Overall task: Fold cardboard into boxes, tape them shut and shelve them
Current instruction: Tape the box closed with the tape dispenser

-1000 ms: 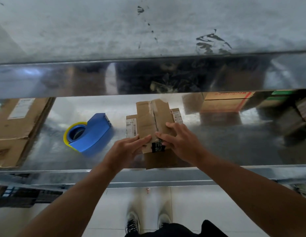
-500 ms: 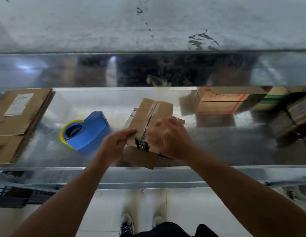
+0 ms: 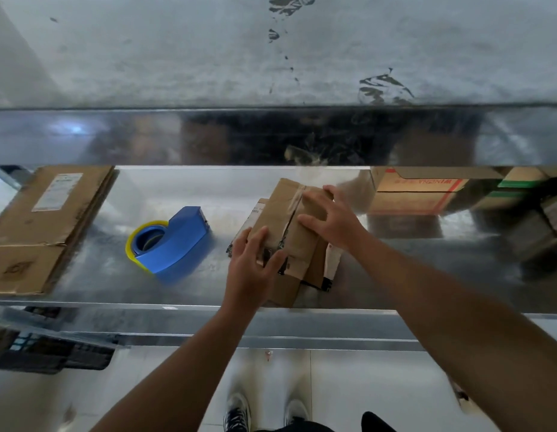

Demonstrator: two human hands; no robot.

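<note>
A small brown cardboard box (image 3: 283, 210) lies tilted on the shiny metal shelf (image 3: 177, 294), its top flaps meeting along a seam with old clear tape. My left hand (image 3: 250, 265) presses the near left part of the flaps, fingers spread. My right hand (image 3: 330, 219) lies flat on the right flap, fingers apart, pushing it down. A printed label shows at the box's left side and lower right corner. A blue tape dispenser (image 3: 174, 241) with a yellow-edged roll sits to the left of the box, untouched.
Flattened cardboard sheets (image 3: 40, 226) lie stacked at the shelf's left end. Folded boxes (image 3: 417, 194) with red and green print stand at the back right. A metal shelf board (image 3: 271, 135) hangs above. Below the shelf are a tiled floor and my shoes.
The box has turned and shifted right on the shelf. My right hand slid up onto the right flap, and my left hand moved onto the near left flap.
</note>
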